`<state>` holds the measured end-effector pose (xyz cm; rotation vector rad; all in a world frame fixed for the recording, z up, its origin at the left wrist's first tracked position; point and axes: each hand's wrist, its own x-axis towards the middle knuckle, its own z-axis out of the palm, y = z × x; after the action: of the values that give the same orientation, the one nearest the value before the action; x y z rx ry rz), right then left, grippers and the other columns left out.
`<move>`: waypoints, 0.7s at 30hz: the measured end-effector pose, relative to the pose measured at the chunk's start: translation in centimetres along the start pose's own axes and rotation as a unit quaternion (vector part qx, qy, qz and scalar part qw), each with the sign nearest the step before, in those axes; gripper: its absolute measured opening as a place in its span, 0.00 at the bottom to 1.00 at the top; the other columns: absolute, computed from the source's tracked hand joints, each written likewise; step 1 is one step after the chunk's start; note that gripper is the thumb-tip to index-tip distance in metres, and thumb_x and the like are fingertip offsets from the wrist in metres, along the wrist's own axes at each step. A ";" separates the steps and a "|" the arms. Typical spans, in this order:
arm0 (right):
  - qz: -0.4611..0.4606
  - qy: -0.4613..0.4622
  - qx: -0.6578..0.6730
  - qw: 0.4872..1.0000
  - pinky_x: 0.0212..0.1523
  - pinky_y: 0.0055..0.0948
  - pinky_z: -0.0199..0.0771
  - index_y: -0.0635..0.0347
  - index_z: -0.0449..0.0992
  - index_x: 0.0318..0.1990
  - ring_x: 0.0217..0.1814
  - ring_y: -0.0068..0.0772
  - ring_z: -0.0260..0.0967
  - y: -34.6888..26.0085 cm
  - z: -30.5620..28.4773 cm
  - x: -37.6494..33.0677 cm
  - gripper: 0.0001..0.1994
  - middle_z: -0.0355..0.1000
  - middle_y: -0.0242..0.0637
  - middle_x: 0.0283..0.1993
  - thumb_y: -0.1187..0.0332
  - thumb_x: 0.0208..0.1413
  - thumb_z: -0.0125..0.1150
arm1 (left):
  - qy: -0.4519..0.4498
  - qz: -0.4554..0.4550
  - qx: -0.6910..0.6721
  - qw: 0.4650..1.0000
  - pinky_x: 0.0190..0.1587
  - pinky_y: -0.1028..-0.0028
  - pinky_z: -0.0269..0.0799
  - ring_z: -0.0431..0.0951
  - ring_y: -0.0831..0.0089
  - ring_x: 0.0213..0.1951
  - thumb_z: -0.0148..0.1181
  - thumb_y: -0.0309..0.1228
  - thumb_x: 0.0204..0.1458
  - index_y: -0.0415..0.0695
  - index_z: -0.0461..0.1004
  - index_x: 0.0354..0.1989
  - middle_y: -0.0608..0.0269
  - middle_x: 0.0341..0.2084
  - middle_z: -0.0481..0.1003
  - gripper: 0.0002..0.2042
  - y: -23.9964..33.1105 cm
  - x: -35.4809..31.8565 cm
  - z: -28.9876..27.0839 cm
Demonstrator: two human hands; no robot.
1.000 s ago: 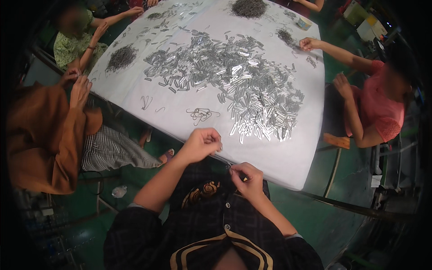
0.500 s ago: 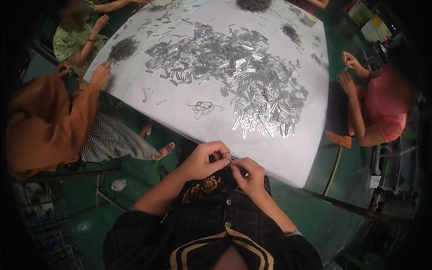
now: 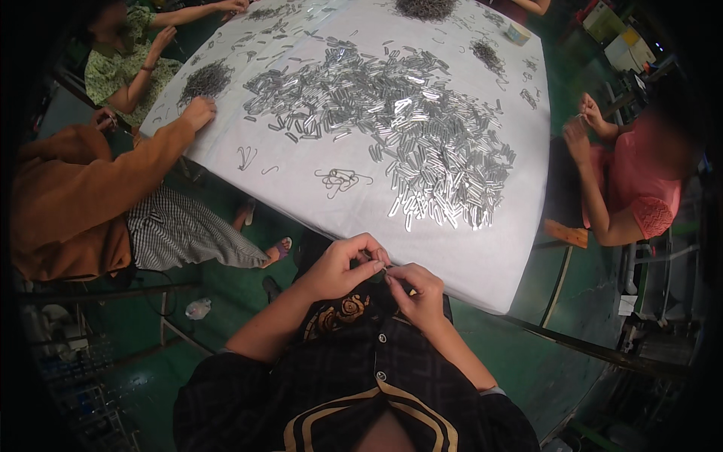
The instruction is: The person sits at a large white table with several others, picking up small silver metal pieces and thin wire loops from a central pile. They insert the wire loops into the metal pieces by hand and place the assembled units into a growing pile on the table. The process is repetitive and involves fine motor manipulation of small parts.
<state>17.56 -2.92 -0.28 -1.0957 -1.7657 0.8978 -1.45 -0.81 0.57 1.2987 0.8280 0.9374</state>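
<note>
Close to my chest, at the near edge of the table, my left hand (image 3: 343, 267) and my right hand (image 3: 419, 294) meet fingertip to fingertip. Both pinch one small, thin metal piece (image 3: 385, 270); most of it is covered by the fingers, so its exact shape cannot be made out. On the white-covered table (image 3: 482, 264) ahead lies a small cluster of bent wire hooks (image 3: 343, 181). Beyond it spreads a wide heap of shiny, flat, elongated metal links (image 3: 444, 162). A few separate hooks (image 3: 246, 158) lie to the left.
Darker piles of hooks sit at the far left (image 3: 207, 81), far middle (image 3: 425, 6) and far right (image 3: 486, 54), near a small tub (image 3: 517, 34). People work around the table, including one in a brown top (image 3: 98, 203) and one in pink (image 3: 640, 177).
My hands stay in almost the same place, with slight finger movement around the small metal piece. The brown-sleeved person's hand has moved right and forward, toward the dark pile.
</note>
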 end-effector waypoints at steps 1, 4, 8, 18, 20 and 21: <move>-0.003 -0.003 0.005 1.000 0.28 0.27 0.71 0.63 0.78 0.32 0.28 0.34 0.73 0.0 0.0 0.0 0.06 0.74 0.39 0.28 0.81 0.45 0.63 | -0.007 0.000 0.002 1.000 0.37 0.80 0.68 0.71 0.84 0.34 0.53 0.21 0.56 0.36 0.69 0.38 0.63 0.34 0.75 0.04 0.0 0.0 -0.2; 0.011 -0.013 0.003 1.000 0.30 0.28 0.71 0.64 0.78 0.32 0.29 0.36 0.74 0.0 -0.2 -0.1 0.06 0.75 0.40 0.28 0.80 0.45 0.63 | -0.019 0.003 0.046 0.999 0.38 0.79 0.68 0.71 0.83 0.35 0.53 0.20 0.56 0.36 0.69 0.39 0.62 0.36 0.75 0.04 0.9 -0.3 -0.1; 0.030 0.028 0.004 0.999 0.35 0.30 0.72 0.66 0.79 0.32 0.31 0.38 0.74 1.4 -1.4 0.8 0.05 0.76 0.42 0.30 0.77 0.45 0.64 | -0.025 0.044 0.142 0.989 0.37 0.78 0.68 0.72 0.81 0.34 0.54 0.19 0.54 0.36 0.70 0.38 0.61 0.36 0.75 0.04 1.8 -0.8 0.3; 0.070 0.116 -0.292 0.947 0.39 0.42 0.68 0.65 0.78 0.33 0.36 0.50 0.68 6.7 -1.0 6.9 0.08 0.70 0.46 0.30 0.71 0.46 0.65 | 0.007 0.092 0.184 0.979 0.33 0.73 0.70 0.75 0.69 0.33 0.57 0.20 0.50 0.39 0.70 0.35 0.61 0.31 0.74 0.05 2.1 -1.3 1.3; 0.089 0.108 -0.281 0.950 0.39 0.43 0.68 0.65 0.77 0.33 0.36 0.51 0.68 7.1 -1.1 7.3 0.07 0.70 0.46 0.30 0.72 0.47 0.64 | 0.012 0.085 0.178 0.980 0.33 0.72 0.70 0.75 0.68 0.33 0.57 0.20 0.50 0.39 0.69 0.35 0.61 0.31 0.73 0.05 2.1 -1.3 1.3; 0.099 0.102 -0.276 0.951 0.40 0.44 0.68 0.65 0.77 0.33 0.36 0.52 0.68 7.4 -1.2 7.4 0.07 0.70 0.46 0.30 0.73 0.47 0.64 | 0.011 0.086 0.180 0.980 0.33 0.73 0.70 0.75 0.68 0.33 0.57 0.20 0.50 0.39 0.69 0.35 0.61 0.31 0.73 0.05 2.0 -1.4 1.3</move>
<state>19.05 6.68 -4.21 -1.6828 -1.7969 0.3787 -1.05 -2.53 2.73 1.6968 0.9442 0.9665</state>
